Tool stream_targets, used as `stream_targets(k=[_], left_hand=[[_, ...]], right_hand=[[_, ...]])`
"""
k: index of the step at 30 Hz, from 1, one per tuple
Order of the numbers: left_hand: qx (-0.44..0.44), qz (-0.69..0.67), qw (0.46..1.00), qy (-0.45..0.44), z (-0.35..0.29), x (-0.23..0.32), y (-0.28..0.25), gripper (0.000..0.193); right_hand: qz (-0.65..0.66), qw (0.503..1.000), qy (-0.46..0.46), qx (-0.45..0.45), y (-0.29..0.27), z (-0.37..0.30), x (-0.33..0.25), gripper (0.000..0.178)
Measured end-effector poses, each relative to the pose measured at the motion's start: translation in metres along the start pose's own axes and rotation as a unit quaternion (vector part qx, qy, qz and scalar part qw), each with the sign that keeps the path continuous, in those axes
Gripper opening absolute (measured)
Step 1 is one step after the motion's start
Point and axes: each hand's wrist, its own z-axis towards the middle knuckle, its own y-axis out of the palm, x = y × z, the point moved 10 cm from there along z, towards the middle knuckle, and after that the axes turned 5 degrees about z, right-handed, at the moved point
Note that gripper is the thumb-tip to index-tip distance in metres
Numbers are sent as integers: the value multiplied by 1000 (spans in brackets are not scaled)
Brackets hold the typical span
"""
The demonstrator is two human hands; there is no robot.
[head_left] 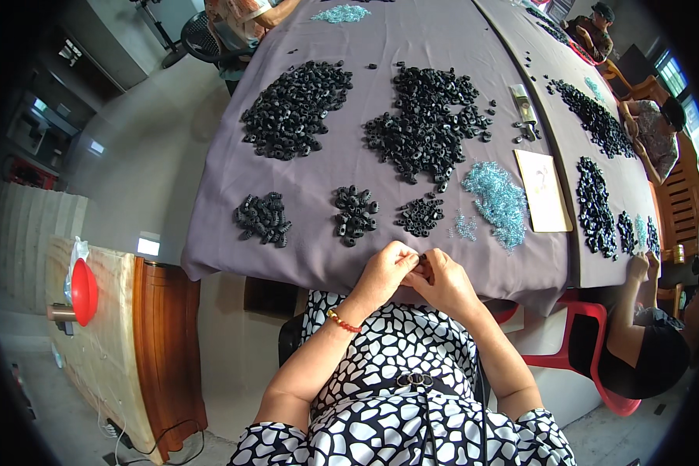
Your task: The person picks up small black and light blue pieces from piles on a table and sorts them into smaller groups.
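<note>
At the table's near edge my left hand and my right hand meet, fingers pinched together. Between the fingertips sits a small black part, mostly hidden; both hands seem to grip it. Just beyond them lie three small piles of black parts: a left pile, a middle pile and a right pile of smaller pieces. Right of these spreads a heap of clear bluish small pieces, with a few loose ones beside it.
Two large heaps of black parts, one left and one right, cover the grey tablecloth farther off. A tube and a pale card lie at right. Other people work around the table. A red chair stands at right.
</note>
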Motion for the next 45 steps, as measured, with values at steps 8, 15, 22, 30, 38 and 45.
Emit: stream_targets(k=[8, 15, 22, 30, 38, 45], left_hand=[[-13, 7, 1000, -12, 0, -5, -3, 25], [-10, 16, 999, -49, -1, 1, -3, 20], [-7, 32, 998, -57, 0, 3, -4, 18], [-30, -13, 997, -71, 3, -7, -4, 18], [-34, -3, 998, -58, 4, -8, -4, 19], [-39, -31, 998, -47, 2, -7, 1, 22]], right_hand=[[-52, 998, -8, 26, 4, -3, 2, 33], [-88, 995, -24, 50, 4, -3, -2, 31], [-107, 993, -31, 45, 6, -3, 0, 29], [-119, 992, -36, 38, 8, -1, -2, 32], [-157, 986, -52, 14, 17, 0, -2, 28], [-117, 991, -48, 44, 4, -3, -4, 27]])
